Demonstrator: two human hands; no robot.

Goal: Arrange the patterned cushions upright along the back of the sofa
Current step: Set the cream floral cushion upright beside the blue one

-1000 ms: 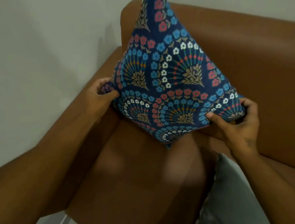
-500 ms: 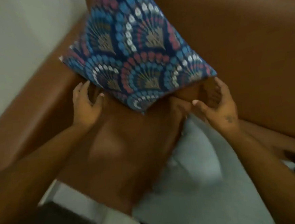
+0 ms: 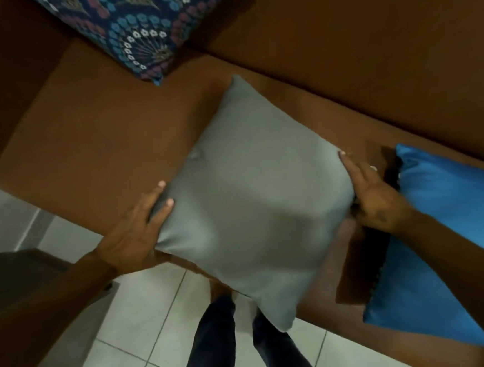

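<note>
We are gripping the grey cushion (image 3: 253,199) by its two sides, our left hand (image 3: 135,235) closing on its left edge and our right hand (image 3: 376,198) pressing its right edge. It is lying on the brown sofa (image 3: 92,137). The patterned cushion (image 3: 135,26) is leaning in the back corner. A blue cushion (image 3: 452,224) is lying just beside our right hand.

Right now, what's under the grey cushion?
The grey cushion lies on the brown sofa seat, its near corner overhanging the tiled floor. Left hand and right hand hold its sides. Anything beneath it is hidden.
</note>
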